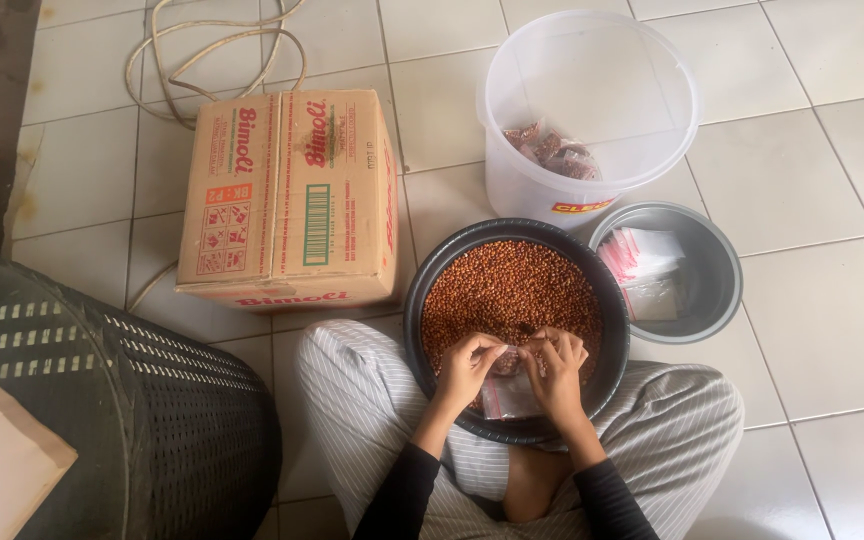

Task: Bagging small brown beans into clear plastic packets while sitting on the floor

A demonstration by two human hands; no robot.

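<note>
Head view, looking down at a person seated cross-legged on a white tiled floor (832, 330), in striped grey trousers and black sleeves.

Lower centre of the frame: a dark round basin (418, 300) rests against the person's knees and is filled nearly to the rim with reddish-brown peanuts (507, 285). Over the near part of the basin, the left hand (468, 366) and the right hand (558, 370) are held close together. Each pinches, with thumb and fingertips, the top edge of a small clear plastic bag (508, 396), which hangs between and below the hands above the basin's near rim. A few peanuts appear to lie inside the bag near its mouth; how many cannot be told.

Right of centre: a smaller grey bowl (717, 290) stands just beside the basin, touching or almost touching it, and holds a loose stack of empty clear bags (642, 255) with red strips.

Upper centre-right: a white translucent bucket (592, 100), just behind both vessels, contains several filled packets (552, 152) at its bottom.

Upper left of centre: a closed cardboard box (292, 195) lies on the tiles, with a pale cord (202, 55) looped behind it.

Lower left: a dark perforated plastic basket (152, 420) lies on its side.
</note>
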